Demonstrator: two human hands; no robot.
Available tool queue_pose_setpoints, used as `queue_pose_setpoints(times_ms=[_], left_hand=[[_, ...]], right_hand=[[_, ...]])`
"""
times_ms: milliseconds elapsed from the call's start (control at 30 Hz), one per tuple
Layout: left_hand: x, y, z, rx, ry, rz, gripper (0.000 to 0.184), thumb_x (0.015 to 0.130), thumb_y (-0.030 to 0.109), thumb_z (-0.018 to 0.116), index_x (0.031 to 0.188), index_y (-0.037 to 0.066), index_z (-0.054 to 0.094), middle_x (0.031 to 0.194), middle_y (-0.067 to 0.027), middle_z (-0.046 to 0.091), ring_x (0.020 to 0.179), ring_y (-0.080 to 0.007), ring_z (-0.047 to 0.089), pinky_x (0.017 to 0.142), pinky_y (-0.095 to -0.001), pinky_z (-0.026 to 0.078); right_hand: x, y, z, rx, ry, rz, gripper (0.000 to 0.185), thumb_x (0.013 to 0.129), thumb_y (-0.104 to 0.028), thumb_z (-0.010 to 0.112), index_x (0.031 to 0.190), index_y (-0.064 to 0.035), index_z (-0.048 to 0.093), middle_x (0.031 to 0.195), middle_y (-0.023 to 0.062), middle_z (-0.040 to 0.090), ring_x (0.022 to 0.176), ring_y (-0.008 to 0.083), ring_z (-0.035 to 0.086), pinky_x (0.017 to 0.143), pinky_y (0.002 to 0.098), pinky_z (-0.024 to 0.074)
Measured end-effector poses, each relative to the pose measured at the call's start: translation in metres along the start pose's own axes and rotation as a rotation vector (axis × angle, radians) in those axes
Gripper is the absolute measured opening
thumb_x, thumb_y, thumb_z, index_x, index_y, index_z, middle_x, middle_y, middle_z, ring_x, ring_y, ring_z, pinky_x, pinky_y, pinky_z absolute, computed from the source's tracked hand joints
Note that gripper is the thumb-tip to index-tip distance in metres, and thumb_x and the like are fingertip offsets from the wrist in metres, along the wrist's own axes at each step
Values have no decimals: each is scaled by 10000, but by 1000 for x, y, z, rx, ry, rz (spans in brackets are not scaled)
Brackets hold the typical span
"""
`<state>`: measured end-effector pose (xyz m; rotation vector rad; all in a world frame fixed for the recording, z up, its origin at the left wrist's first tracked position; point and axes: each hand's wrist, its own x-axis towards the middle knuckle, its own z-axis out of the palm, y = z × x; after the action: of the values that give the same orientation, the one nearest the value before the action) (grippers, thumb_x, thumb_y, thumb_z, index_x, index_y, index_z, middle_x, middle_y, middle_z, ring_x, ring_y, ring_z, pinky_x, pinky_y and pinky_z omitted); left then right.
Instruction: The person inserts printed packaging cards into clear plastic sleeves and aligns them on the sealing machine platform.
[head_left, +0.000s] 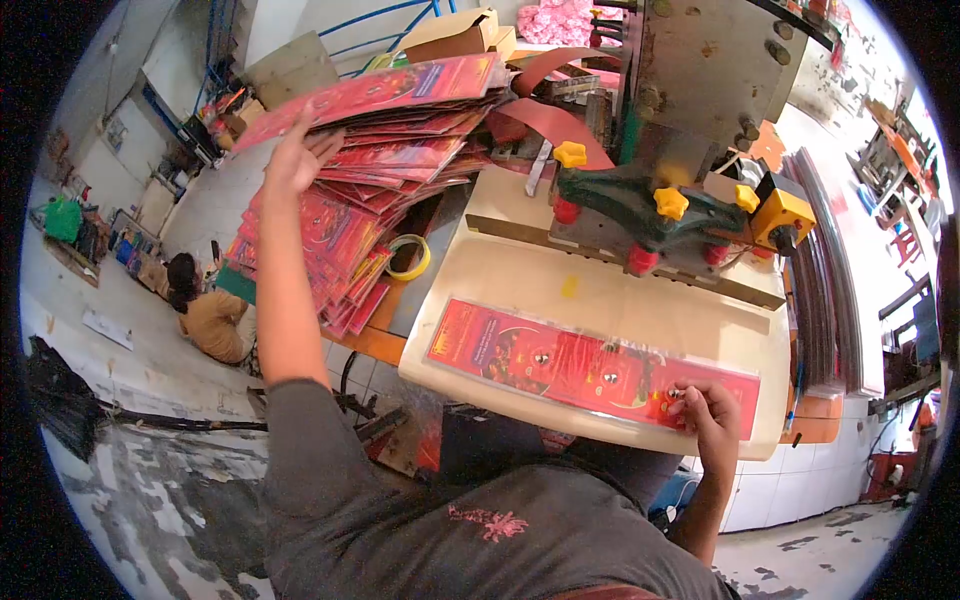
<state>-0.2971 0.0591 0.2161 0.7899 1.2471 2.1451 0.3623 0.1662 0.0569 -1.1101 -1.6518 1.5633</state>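
Note:
A long red printed strip [575, 365], looking plastic-covered, lies on the cream work surface [500, 270] in front of me. Small round shiny spots show along it. My right hand [712, 415] is over the strip's right part, thumb and fingers pinched together by one of these spots; what they hold, if anything, is too small to make out. To the left, my left hand [298, 160] touches the near edge of the top sheet [400, 88] on a tall fanned stack of red printed sheets [340, 225]. Its fingers are spread.
Behind the strip stands a machine with a dark green bracket [640, 205] and yellow star knobs [671, 203]. A yellow tape roll [408, 257] sits beside the stack. Long dark sheets [825, 280] are stacked at right. Another person [215, 315] is low down at left.

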Motion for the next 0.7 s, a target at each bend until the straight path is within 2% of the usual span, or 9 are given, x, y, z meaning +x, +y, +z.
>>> queue_pose_setpoints(times_ms=[67,200,267,367,433,533,600,667,700], left_hand=[[42,-27,-27,510,461,52,880,887,462,783,1485,-60,402,1465,-267,511,1328,-346,551,1136,-466,415],[87,-70,-57,879,427,352,1083,834,548,794,1580,-47,281,1564,-287,416,1457,-374,425,1183,-456,341],[43,-77,-7,1064,339,146,1119,858,575,753,1624,-13,189,1616,-302,331,1498,-394,359,1193,-435,327],[56,-96,-27,1283,305,193,1054,875,611,717,1585,-40,290,1594,-305,369,1494,-400,361,1208,-441,307],[62,-113,-35,1267,208,547,983,912,580,697,1557,-68,335,1571,-303,408,1477,-401,391,1215,-441,299],[4,-106,17,1236,87,546,523,1026,411,619,1303,-33,639,1298,-208,669,1163,-314,629,1029,-430,458],[-111,-91,59,1104,175,648,402,1035,225,629,1340,-37,614,1323,-161,666,1182,-247,639,963,-361,554],[-163,-114,74,764,145,400,366,1065,116,560,1386,-60,574,1361,-169,643,1157,-225,665,1007,-346,565],[-185,-123,70,939,98,427,365,1066,129,565,1374,-65,586,1346,-170,651,1144,-224,670,1005,-342,560]], right_hand=[[0,5,-3,-8,0,-4,243,1043,-234,620,1102,-15,710,808,53,727,672,83,630,586,226,462],[-3,16,-9,-33,29,-36,236,1049,-224,612,1131,-20,698,802,29,713,647,58,604,578,208,448],[-4,17,-16,4,90,-40,233,1048,-215,614,1126,-14,702,800,20,702,662,60,608,587,212,453],[-3,13,-41,-253,226,-112,231,1047,-182,611,1041,18,726,772,-9,635,717,62,577,625,226,437],[-7,9,-57,-354,340,-158,227,1046,-171,607,1066,25,719,790,-3,618,743,75,562,667,240,446],[-16,5,-77,-567,550,-232,219,1020,-140,624,1101,43,711,924,72,709,859,122,647,810,286,515],[-12,17,-94,-775,609,-299,214,1006,-131,634,1096,49,707,1012,149,734,919,218,708,850,320,539],[-11,23,-100,-789,640,-213,202,989,-124,637,1085,36,713,979,172,709,842,258,690,793,351,540],[-13,24,-98,-764,647,-175,206,983,-133,643,1081,33,717,964,170,708,820,254,680,774,354,535]])
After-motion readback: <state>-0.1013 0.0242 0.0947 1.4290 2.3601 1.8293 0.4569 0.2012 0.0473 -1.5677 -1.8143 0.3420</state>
